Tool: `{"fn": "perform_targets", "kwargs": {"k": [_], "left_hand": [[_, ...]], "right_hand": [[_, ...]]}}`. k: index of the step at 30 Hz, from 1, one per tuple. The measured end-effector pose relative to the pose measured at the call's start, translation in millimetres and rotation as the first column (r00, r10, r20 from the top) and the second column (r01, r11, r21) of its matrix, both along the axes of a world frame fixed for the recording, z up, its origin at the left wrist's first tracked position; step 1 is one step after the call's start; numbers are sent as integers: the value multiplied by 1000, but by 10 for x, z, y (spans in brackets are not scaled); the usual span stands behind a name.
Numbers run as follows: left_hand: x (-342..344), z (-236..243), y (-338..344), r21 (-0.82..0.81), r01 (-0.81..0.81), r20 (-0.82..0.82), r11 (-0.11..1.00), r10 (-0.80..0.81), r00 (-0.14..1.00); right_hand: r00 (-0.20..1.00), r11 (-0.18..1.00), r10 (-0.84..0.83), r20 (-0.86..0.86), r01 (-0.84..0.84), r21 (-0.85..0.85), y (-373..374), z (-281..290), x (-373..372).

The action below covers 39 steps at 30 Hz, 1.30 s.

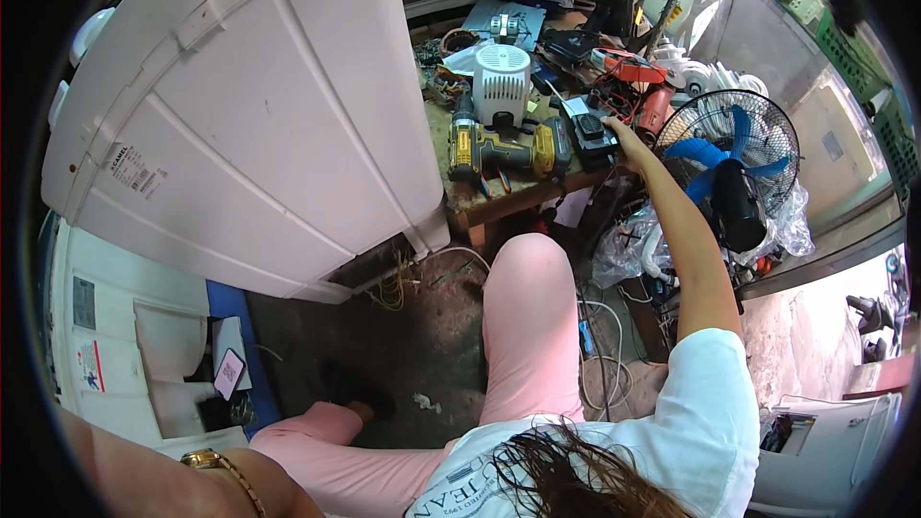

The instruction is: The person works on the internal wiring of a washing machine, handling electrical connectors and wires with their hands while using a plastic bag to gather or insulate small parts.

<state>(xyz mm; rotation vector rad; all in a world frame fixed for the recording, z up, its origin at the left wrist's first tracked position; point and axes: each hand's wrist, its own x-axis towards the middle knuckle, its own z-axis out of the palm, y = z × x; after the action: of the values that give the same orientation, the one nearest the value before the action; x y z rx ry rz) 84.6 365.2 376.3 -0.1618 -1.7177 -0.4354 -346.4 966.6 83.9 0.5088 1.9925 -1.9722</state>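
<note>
My right hand (625, 146) reaches to the workbench's right front edge and closes on the side of a small black device (590, 127) with a round knob; its exact kind is unclear. Left of it lies a yellow and black cordless drill (508, 149). A white slotted motor housing (502, 77) stands behind the drill. My left hand (101, 456) is raised very near the camera at the lower left, with a gold watch at its wrist; its fingers are out of the picture.
A large white appliance panel (278, 134) rises on the left. Wires, an orange meter (628, 65) and a red angle grinder (657, 107) crowd the bench (467, 216). A fan with blue blades (715, 153) stands at the right. Cables (619, 364) trail over the floor.
</note>
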Motion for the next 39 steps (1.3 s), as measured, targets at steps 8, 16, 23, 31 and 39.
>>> {"fn": "perform_targets", "kwargs": {"k": [8,16,23,31,39], "left_hand": [[-64,-55,0,-3,48,-10,999,-48,999],[-98,-47,24,-19,111,-21,994,-111,994],[-170,-2,83,-39,203,-57,978,-205,977],[-376,148,412,-98,451,-54,887,-457,888],[-859,-157,1198,203,754,273,625,-775,570]], "right_hand": [[996,987,40,-74,-27,159,54,3,-109],[973,919,89,-213,2,394,-58,255,106],[808,569,327,-491,247,785,-183,372,315],[861,767,-24,-508,341,543,62,391,790],[851,696,67,-521,335,635,223,195,974]]}}
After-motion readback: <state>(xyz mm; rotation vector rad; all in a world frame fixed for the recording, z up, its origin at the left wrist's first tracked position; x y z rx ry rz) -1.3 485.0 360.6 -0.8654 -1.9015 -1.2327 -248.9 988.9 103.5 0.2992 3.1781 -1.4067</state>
